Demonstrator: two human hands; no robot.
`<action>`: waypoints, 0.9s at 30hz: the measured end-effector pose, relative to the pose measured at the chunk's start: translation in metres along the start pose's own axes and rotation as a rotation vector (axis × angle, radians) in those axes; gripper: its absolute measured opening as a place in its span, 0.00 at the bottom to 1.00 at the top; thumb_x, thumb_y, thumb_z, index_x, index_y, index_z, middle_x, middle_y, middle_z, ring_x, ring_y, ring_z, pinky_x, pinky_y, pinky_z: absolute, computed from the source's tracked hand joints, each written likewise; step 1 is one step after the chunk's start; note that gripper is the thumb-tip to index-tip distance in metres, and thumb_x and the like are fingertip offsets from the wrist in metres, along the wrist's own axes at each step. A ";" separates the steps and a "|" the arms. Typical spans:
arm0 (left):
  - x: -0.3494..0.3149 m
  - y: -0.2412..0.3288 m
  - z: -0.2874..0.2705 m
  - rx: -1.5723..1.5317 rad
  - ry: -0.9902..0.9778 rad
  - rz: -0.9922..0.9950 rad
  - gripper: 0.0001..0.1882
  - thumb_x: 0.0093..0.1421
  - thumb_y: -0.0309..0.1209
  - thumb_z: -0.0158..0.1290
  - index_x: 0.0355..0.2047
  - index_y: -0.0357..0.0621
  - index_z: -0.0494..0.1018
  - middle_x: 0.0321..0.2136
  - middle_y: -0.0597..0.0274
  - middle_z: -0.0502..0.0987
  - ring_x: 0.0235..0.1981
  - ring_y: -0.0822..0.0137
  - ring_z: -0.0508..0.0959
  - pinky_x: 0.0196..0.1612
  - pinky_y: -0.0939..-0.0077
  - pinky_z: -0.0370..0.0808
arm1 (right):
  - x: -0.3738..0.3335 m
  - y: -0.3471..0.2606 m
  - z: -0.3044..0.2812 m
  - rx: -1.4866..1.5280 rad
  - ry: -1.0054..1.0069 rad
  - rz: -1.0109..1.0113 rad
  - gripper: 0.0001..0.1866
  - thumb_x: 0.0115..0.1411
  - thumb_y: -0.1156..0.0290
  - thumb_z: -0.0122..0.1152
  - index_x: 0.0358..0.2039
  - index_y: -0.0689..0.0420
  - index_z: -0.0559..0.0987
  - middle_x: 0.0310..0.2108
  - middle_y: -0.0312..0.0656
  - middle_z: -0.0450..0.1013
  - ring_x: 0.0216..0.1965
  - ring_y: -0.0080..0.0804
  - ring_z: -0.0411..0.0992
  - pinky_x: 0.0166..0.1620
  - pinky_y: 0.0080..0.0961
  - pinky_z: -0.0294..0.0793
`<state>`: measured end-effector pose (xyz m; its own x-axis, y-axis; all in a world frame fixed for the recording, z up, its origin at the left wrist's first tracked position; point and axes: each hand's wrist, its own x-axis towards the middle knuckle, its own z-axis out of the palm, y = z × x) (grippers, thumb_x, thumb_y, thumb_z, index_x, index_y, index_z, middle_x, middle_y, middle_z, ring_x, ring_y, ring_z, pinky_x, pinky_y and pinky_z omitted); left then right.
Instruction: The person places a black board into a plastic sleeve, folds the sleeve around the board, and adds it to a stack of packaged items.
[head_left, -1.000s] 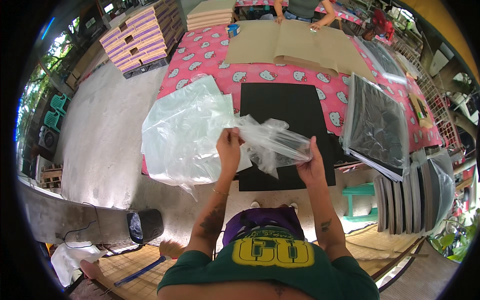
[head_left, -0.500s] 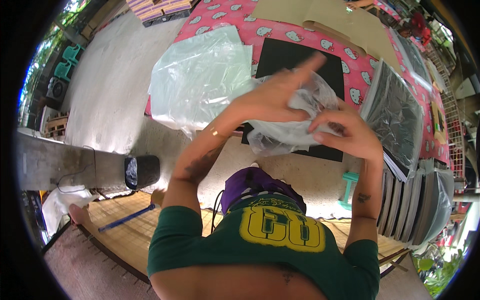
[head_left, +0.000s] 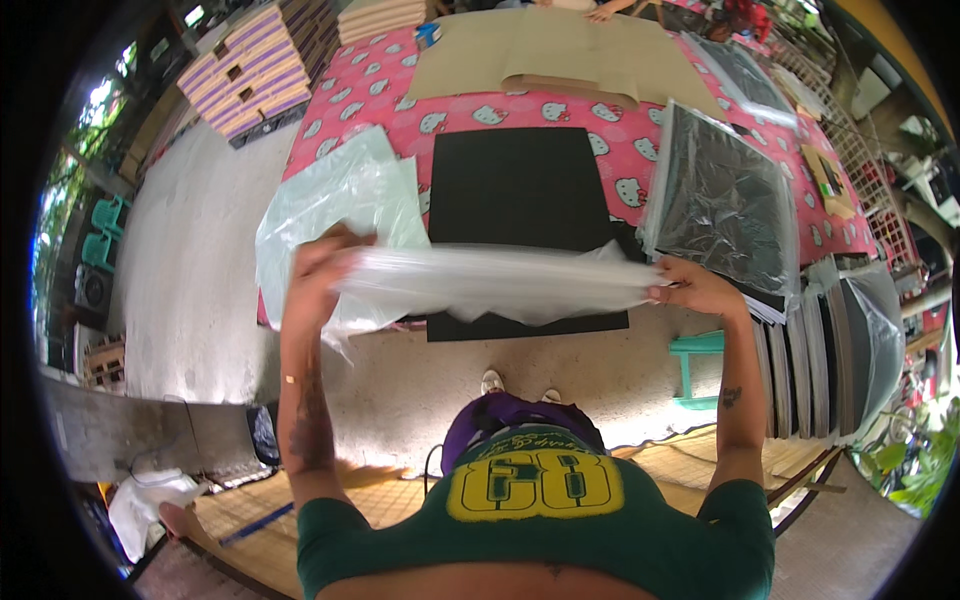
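A clear plastic bag [head_left: 500, 280] is stretched sideways between my hands, blurred by motion. My left hand [head_left: 325, 262] is closed on its left end, beside a pile of pale clear plastic sheets [head_left: 345, 200]. At the other end my right hand [head_left: 692, 287] pinches the plastic between thumb and fingers. Behind and below the bag lies a flat black board [head_left: 515, 185], its near edge showing under the plastic. To the right of the board rests a stack of black boards in clear plastic [head_left: 722, 200].
A pink patterned cloth [head_left: 480, 115] covers the table. Brown paper [head_left: 570, 55] spreads across the far side, near another person's hand [head_left: 605, 12]. Several wrapped boards [head_left: 830, 350] stand upright at right, by a green stool [head_left: 695, 368]. Stacked cartons [head_left: 255, 75] stand at far left.
My hands have moved apart, left hand to the left, pulling the crumpled plastic bag out into a long strip. More of the black board shows now, and the view has shifted.
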<state>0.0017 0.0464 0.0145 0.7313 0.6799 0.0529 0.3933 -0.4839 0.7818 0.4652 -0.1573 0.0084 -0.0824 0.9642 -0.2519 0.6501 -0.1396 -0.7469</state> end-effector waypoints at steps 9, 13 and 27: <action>-0.004 0.021 0.039 -0.750 0.046 0.094 0.20 0.63 0.41 0.46 0.41 0.34 0.74 0.31 0.52 0.79 0.35 0.59 0.79 0.44 0.66 0.74 | -0.002 0.010 0.028 0.330 -0.144 -0.071 0.26 0.52 0.49 0.62 0.41 0.59 0.79 0.30 0.37 0.74 0.33 0.22 0.69 0.38 0.22 0.68; -0.008 0.005 0.048 -1.218 -0.104 -0.160 0.19 0.65 0.40 0.44 0.42 0.35 0.73 0.31 0.57 0.79 0.33 0.66 0.79 0.38 0.71 0.75 | -0.010 -0.007 0.043 0.242 -0.122 0.082 0.25 0.56 0.50 0.59 0.43 0.59 0.78 0.37 0.42 0.75 0.38 0.29 0.73 0.44 0.29 0.72; -0.036 -0.107 0.097 -0.783 -0.375 0.599 0.19 0.64 0.40 0.46 0.49 0.40 0.67 0.45 0.50 0.72 0.46 0.55 0.74 0.51 0.59 0.72 | -0.017 0.084 0.097 1.567 0.114 0.008 0.18 0.62 0.54 0.50 0.41 0.56 0.76 0.36 0.41 0.76 0.39 0.34 0.74 0.44 0.38 0.73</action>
<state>-0.0129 0.0205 -0.1316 0.8651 0.1694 0.4721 -0.4610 -0.1025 0.8815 0.4481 -0.2075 -0.1096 0.0194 0.9634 -0.2672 -0.7559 -0.1608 -0.6346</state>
